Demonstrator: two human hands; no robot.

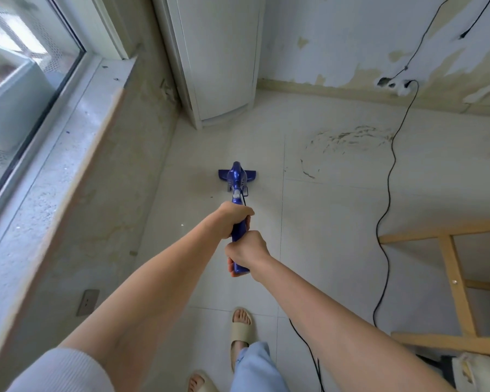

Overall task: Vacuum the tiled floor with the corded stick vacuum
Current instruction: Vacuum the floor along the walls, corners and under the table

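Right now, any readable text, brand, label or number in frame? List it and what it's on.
None readable.
Blue vacuum: no legible brand or label on the body; the white spot near the neck is too small to read.
Wall socket plate: blank.
Slippers: no markings.

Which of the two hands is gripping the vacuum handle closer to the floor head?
The left hand: it grips the blue stick vacuum farther down, while the right hand holds the handle's end.
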